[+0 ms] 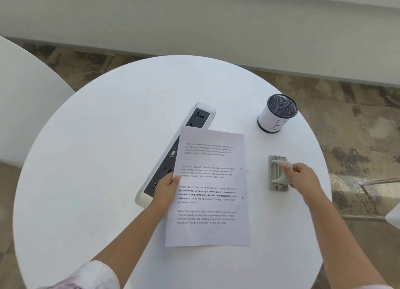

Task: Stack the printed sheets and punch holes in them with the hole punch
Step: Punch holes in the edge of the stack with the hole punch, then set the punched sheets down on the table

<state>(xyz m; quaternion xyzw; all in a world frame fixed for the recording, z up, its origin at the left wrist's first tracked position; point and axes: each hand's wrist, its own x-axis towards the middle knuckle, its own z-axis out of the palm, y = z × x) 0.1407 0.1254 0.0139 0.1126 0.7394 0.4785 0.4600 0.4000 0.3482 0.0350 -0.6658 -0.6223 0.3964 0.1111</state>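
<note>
The printed sheets (pixel 208 230) form one stack with black text, lifted slightly at the middle of the round white table (pixel 97 158). Two small punched holes show near the stack's right edge. My left hand (pixel 167 185) pinches the stack's left edge, thumb on top. A grey hole punch (pixel 277 174) rests on the table to the right of the sheets, apart from them. My right hand (pixel 299 176) is on the punch, fingers curled over its lever.
A long power and socket strip (pixel 190 124) is set into the table, partly under the sheets. A mesh pen cup (pixel 277 113) wrapped in white paper stands at the back right. Another white table (pixel 26 106) is at the left. The table's right edge is close behind the punch.
</note>
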